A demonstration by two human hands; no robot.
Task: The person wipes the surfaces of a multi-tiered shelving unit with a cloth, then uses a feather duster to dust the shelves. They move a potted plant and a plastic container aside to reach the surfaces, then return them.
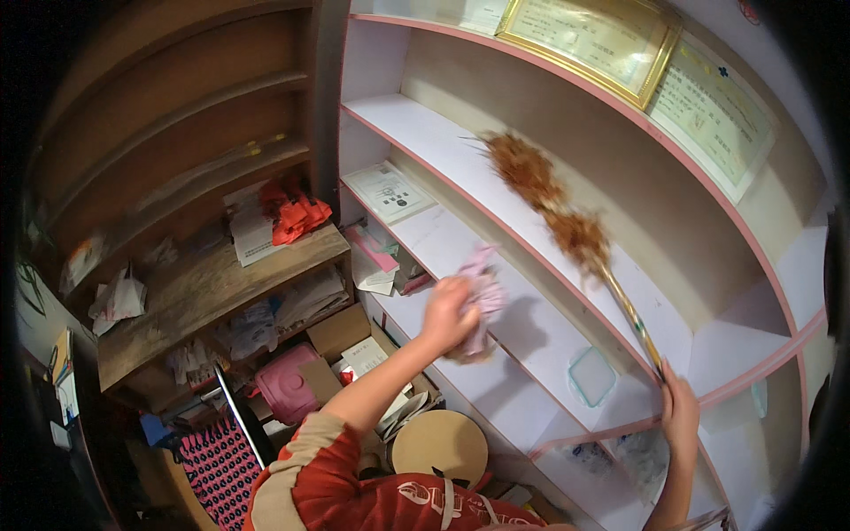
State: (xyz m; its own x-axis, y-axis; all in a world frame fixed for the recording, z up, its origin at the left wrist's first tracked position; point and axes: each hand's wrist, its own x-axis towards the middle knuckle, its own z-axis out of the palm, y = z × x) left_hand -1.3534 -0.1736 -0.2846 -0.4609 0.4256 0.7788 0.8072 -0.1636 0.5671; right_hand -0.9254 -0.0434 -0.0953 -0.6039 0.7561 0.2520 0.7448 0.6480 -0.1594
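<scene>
My left hand (455,315) grips a crumpled pink cloth (488,292), held in front of the middle shelves of a white shelving unit (425,126) with pink edging. In my right hand (680,405) is the handle end of a feather duster (578,232). Its brown feathers stretch up and left along the upper shelf, slightly blurred; whether they touch the board I cannot tell. A clear plastic container or lid with a teal rim (592,376) lies on the shelf below, between my two hands.
Framed certificates (591,40) stand on the top shelf. A printed document (390,191) lies at the left. Below are an open cardboard box (339,325), a pink plastic bin (289,385) and a round stool (439,446). A wooden cabinet (219,285) holds a red plastic bag (299,212).
</scene>
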